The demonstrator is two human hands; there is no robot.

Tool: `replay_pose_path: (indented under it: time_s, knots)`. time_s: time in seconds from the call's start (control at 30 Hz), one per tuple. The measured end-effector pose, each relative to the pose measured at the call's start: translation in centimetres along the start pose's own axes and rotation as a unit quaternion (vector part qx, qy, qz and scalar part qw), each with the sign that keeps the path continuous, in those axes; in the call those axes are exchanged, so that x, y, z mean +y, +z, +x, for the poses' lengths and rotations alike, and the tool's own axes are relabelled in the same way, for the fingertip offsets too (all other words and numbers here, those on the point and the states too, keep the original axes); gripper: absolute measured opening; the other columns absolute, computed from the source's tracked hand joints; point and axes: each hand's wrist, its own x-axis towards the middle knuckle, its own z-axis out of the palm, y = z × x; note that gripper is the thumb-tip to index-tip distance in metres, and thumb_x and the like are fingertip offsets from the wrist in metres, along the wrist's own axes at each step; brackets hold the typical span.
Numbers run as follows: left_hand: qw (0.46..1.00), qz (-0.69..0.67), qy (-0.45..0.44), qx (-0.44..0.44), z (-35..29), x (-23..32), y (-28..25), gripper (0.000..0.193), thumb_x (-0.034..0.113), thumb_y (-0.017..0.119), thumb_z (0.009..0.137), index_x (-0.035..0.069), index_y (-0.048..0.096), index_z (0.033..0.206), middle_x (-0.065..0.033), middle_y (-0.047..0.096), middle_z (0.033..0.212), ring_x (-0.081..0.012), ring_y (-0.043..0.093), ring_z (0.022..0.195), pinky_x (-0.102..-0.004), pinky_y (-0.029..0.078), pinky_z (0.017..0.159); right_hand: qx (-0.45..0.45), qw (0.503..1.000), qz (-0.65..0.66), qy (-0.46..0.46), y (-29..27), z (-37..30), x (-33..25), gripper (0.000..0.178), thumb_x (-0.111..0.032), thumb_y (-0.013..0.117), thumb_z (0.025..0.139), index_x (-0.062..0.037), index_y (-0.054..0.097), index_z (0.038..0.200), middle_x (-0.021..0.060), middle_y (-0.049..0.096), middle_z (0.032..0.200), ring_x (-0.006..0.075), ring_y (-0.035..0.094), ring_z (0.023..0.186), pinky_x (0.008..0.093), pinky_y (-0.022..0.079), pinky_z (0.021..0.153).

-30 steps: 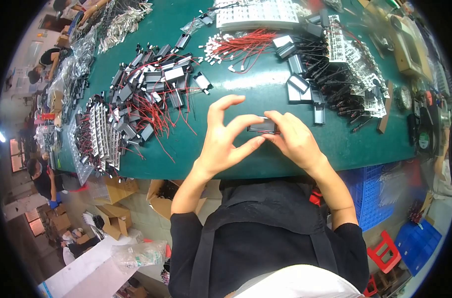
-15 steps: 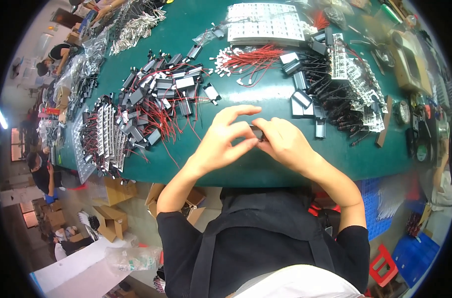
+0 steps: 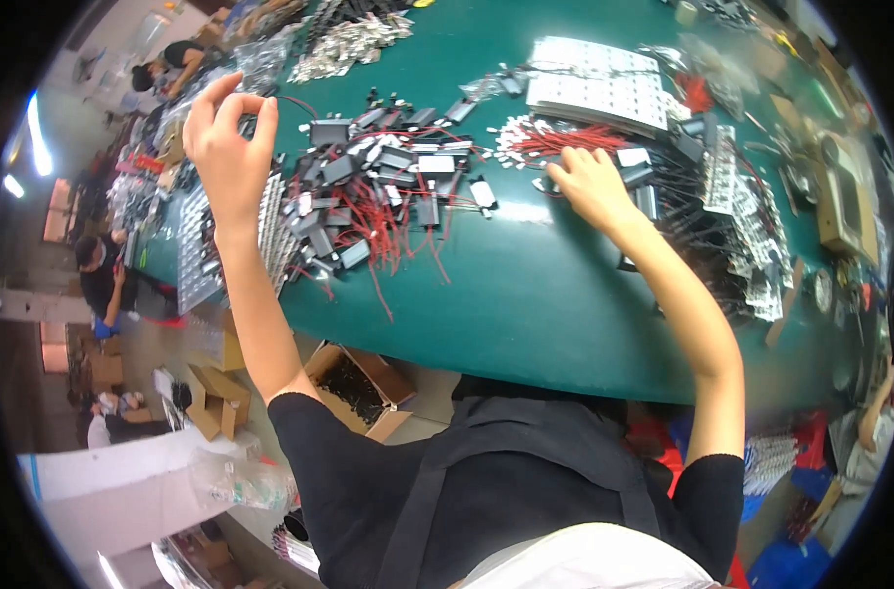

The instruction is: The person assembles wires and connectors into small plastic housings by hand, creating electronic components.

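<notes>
My left hand (image 3: 229, 147) is raised at the left, by the edge of a pile of grey rectangular cases with red wires (image 3: 398, 182). Its thumb and forefinger pinch the end of a thin red wire (image 3: 295, 102) that runs to a grey case (image 3: 330, 132) at the pile's top left. Farther right, my right hand (image 3: 592, 187) is down at the near side of a bundle of red wire leads (image 3: 574, 139) with white connectors. Its fingers curl in around a loose lead whose white connector (image 3: 539, 184) shows beside the thumb; the fingertips are partly hidden.
White printed sheets (image 3: 599, 83) lie behind the leads. Black-wired parts with white strips (image 3: 741, 216) fill the right of the green table (image 3: 486, 314). An open cardboard box (image 3: 363, 388) stands below the front edge. Other people are at the far left.
My hands have parted from a small dark piece held between them. The left moved out to the left above the pile, the right forward to the red leads. The view has shifted.
</notes>
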Motion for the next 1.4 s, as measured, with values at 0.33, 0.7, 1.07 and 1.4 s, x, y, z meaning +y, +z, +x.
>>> replay_pose_path:
  time_s: [0.33,0.7,1.07,1.4]
  knots:
    - [0.934,0.027,-0.113,-0.339,-11.4,-2.3,1.0,0.017,0.020,0.067,0.080,0.004,0.063,0.080,-0.0156,0.062,0.100,-0.0352,0.061,0.094,-0.0446,0.046,0.084,0.126,0.981,0.067,-0.132,-5.4,-3.4,-2.2,0.014,-0.014,0.061,0.078,-0.0075,0.058,0.090,0.0040,0.052,0.077,0.0197,0.056,0.074,0.0335,0.043,0.070]
    - [0.770,0.160,-0.166,-0.595,-12.6,2.4,-0.5,0.040,0.045,0.061,0.088,0.005,0.063,0.086,-0.0171,0.069,0.085,-0.0389,0.066,0.087,-0.0488,0.051,0.074,0.033,0.989,0.123,-0.070,-9.5,-14.7,-5.4,0.018,-0.013,0.064,0.076,-0.0074,0.059,0.092,0.0040,0.054,0.084,0.0194,0.056,0.079,0.0319,0.045,0.073]
    - [0.803,-0.448,0.298,-0.257,-8.4,26.6,14.4,0.039,0.012,0.070,0.077,0.010,0.062,0.115,-0.0063,0.063,0.116,-0.0275,0.060,0.105,-0.0382,0.049,0.089,-0.046,0.960,0.157,0.227,-4.3,-9.5,-10.0,0.026,-0.015,0.068,0.075,0.0032,0.059,0.091,0.0141,0.056,0.088,0.0293,0.056,0.086,0.0391,0.045,0.071]
    - [0.817,-0.465,0.236,-0.246,-9.5,28.1,15.8,0.051,0.019,0.079,0.073,0.010,0.062,0.120,-0.0094,0.058,0.104,-0.0294,0.056,0.097,-0.0387,0.047,0.087,0.006,0.912,0.339,0.231,-8.2,-14.5,-8.6,0.018,0.002,0.057,0.080,0.0026,0.050,0.096,0.0172,0.052,0.085,0.0362,0.055,0.083,0.0444,0.045,0.073]
